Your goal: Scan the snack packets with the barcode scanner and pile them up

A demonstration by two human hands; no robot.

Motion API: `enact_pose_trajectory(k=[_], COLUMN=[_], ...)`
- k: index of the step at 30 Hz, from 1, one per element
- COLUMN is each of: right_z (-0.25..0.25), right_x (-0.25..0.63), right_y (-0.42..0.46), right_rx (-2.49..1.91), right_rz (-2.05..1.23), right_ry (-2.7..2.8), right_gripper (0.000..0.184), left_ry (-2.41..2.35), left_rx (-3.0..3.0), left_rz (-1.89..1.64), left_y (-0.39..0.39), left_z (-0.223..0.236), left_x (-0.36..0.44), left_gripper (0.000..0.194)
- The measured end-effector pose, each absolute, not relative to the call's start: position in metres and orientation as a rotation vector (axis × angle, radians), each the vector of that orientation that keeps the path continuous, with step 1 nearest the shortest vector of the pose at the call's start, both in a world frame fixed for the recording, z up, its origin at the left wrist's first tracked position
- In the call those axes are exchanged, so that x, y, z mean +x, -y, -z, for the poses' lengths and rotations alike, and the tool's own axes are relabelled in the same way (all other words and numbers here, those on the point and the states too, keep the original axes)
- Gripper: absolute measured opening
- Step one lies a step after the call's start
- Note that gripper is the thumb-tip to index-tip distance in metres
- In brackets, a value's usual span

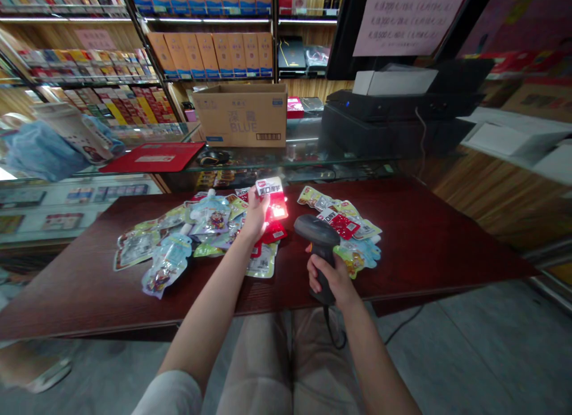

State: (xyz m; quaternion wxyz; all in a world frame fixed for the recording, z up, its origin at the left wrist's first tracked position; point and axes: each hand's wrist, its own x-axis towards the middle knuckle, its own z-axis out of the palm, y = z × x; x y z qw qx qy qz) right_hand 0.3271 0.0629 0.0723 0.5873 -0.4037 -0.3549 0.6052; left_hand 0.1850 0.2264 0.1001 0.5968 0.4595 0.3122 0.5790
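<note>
Red and white, the snack packet (271, 196) sits in your left hand (255, 215), pinched between thumb and fingers — held up over the near edge of the larger pile of packets (210, 224), with a bright red glow on its lower part. Your right hand (328, 275) is closed around the grip of a black barcode scanner (318, 239), its head angled toward that packet, the two apart. Just beside the scanner lies the smaller pile of packets (351, 227), on the dark red table (415, 236). Behind stands a cardboard box (243, 117) — open-topped — on the glass counter (304, 148).
</note>
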Motion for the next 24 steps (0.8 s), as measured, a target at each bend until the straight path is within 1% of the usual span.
enact_pose_trajectory(k=[5, 9, 12, 16, 18, 20, 24], right_z=[-0.071, -0.07, -0.071, -0.074, -0.075, -0.075, -0.073], right_x=[0.327, 0.325, 0.326, 0.33, 0.333, 0.335, 0.34], right_y=[-0.064, -0.064, -0.064, -0.06, -0.058, -0.056, -0.055], right_rx=[-0.981, -0.975, -0.944, -0.888, -0.871, -0.867, -0.857], right_rz=[-1.388, -1.39, -1.412, -1.442, -1.444, -1.444, -1.428], right_ry=[0.854, 0.819, 0.799, 0.784, 0.778, 0.779, 0.778], right_gripper=[0.033, 0.04, 0.043, 0.04, 0.037, 0.037, 0.037], left_ry=[-0.645, -0.589, -0.655, -0.991, -1.211, -1.437, -1.838], left_rx=[1.047, 1.058, 1.113, 1.373, 1.549, 1.698, 1.886], left_rz=[-1.377, -1.362, -1.362, -1.364, -1.342, -1.267, -0.991], left_y=[-0.228, -0.225, -0.226, -0.232, -0.234, -0.23, -0.212], left_z=[-0.099, -0.1, -0.1, -0.101, -0.103, -0.107, -0.122], left_x=[0.184, 0.182, 0.178, 0.163, 0.152, 0.142, 0.133], left_gripper=[0.044, 0.045, 0.041, 0.03, 0.027, 0.031, 0.046])
